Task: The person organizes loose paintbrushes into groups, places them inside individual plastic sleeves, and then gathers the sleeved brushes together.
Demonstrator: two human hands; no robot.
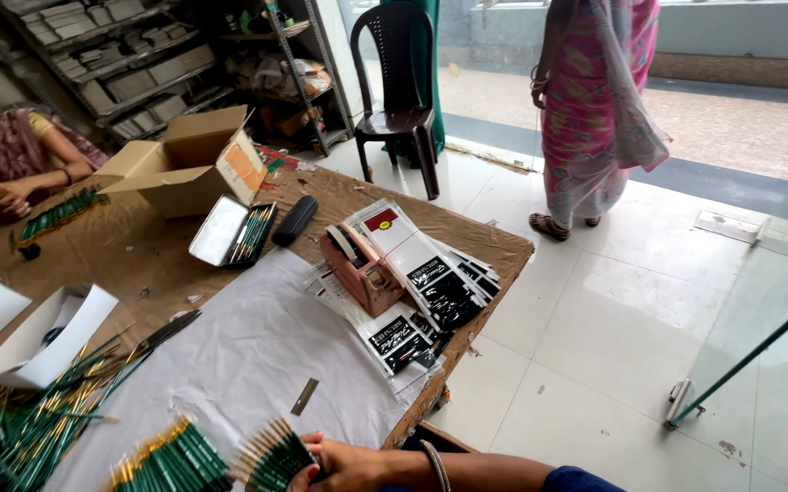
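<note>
My right hand (344, 466), with a bangle on the wrist, reaches in from the bottom right and is closed around a fanned bundle of green pencils (271, 456) with gold ends. A second bundle of the same pencils (171, 463) lies just left of it on a white paper sheet (257, 351). My left hand is out of view. A small metal strip (304, 396) lies on the paper above my hand.
Loose green pencils (16, 428) pile at the left by white boxes (48, 337). A tape dispenser (362, 266), clear printed sleeves (435, 278), an open tin case (230, 232) and a cardboard box (184, 164) are on the brown table (130, 255). One person sits at left (11, 155); another stands (594, 109) near a chair (399, 82).
</note>
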